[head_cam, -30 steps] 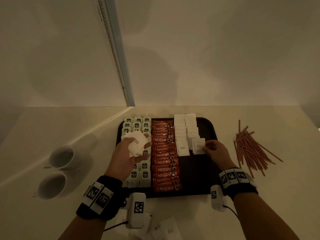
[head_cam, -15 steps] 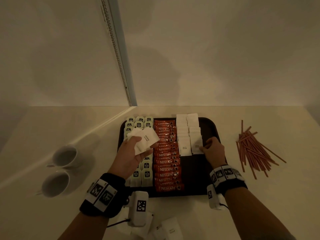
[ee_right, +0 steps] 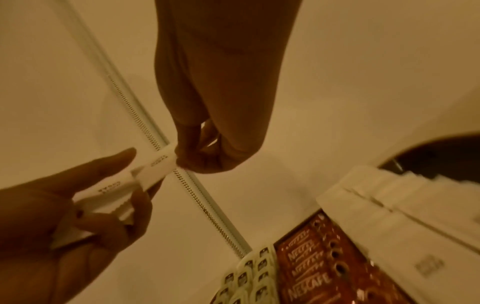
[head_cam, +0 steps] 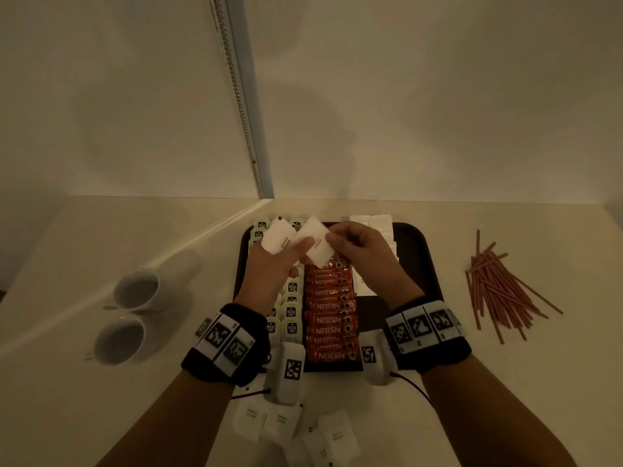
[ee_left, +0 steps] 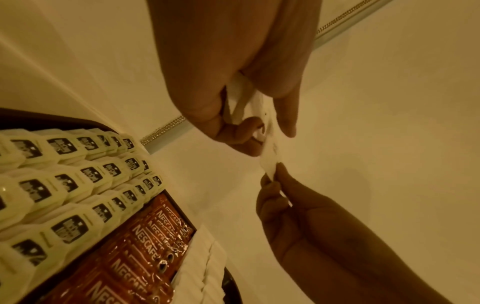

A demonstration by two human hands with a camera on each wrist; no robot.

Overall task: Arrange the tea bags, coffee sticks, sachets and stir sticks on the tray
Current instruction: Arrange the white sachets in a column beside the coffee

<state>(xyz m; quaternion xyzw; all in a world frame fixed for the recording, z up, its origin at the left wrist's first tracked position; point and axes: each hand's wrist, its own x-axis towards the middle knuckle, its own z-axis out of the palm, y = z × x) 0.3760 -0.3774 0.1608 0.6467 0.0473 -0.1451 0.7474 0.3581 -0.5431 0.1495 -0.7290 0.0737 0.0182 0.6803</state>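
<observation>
Pinching the top sachet [head_cam: 317, 246] off the small stack of sachets [head_cam: 277, 238] in the left hand [head_cam: 273, 264], the right hand [head_cam: 362, 254] has come across from the sachet rows [head_cam: 381, 221] at the tray's [head_cam: 431, 264] right, where it was a second ago seating one. Both hands now grip sachets above the tea bags [head_cam: 290, 310] and coffee sticks [head_cam: 332, 318]. That placement looks done; another is starting. Loose sachets [head_cam: 305, 429] wait on the surface [head_cam: 539, 382] near the person, and the stir sticks [head_cam: 499, 284] lie untouched beside the tray.
</observation>
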